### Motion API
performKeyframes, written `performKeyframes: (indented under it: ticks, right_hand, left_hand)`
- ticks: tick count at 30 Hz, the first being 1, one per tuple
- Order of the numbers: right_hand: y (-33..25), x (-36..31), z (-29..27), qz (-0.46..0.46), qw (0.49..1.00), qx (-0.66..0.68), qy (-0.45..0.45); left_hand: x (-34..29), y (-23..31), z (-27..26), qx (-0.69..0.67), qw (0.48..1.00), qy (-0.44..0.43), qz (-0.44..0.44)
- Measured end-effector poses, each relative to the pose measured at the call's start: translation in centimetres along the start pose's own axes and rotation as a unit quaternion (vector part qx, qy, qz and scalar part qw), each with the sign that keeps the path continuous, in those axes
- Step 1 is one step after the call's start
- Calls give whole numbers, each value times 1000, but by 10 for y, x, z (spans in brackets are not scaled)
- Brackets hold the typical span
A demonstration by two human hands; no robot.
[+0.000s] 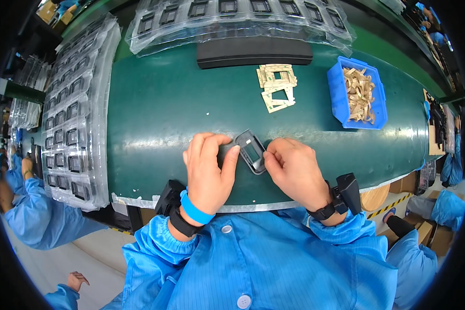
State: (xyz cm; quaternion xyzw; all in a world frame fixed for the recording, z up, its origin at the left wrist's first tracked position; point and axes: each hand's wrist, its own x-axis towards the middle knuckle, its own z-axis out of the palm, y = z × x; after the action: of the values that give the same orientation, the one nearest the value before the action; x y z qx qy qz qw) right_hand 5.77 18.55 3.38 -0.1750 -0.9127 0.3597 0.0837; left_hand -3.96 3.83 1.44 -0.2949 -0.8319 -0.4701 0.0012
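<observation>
A small dark plastic frame (256, 164) with a rounded rectangular outline and a window in it is tilted between my hands, just above the green table or resting on it; I cannot tell which. My left hand (210, 165) has its thumb and index fingertip at the frame's left edge, gripping it there. On the opposite side, my right hand (293, 164) pinches the frame's right edge, its other fingers curled in. Beyond the hands lie cream-coloured adhesive sheets (286, 69) with cut-out windows, loosely overlapped.
A blue bin (339, 95) of tan paper-like strips (358, 93) stands at right. At the back is a long black block (253, 53). Clear trays of dark frames line the left (91, 121) and far (243, 27) sides. Other people in blue work at the left and right.
</observation>
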Motion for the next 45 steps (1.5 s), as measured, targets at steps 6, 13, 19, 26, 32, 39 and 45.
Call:
performKeyframes:
  ticks: [6,13,19,26,32,39,45]
  right_hand:
    - [-6,-12,1,93,991,93,-30]
    - [-3,-7,-14,47,997,54,3]
    - [10,-2,-5,-135,990,-48,12]
    - [13,-1,-5,-176,983,-59,4]
    - [14,-1,4,-158,987,-5,36]
    - [16,-2,10,-146,987,16,60]
    - [8,2,16,-81,989,-7,126]
  left_hand:
    - [-12,11,0,145,984,-92,56]
    - [-7,6,3,116,985,-90,88]
    - [-20,7,-6,77,988,-107,84]
    - [-26,0,3,30,992,-99,69]
    - [-22,0,1,31,990,-103,94]
    - [-23,2,5,20,993,-86,79]
    - [-27,7,12,24,991,-85,103]
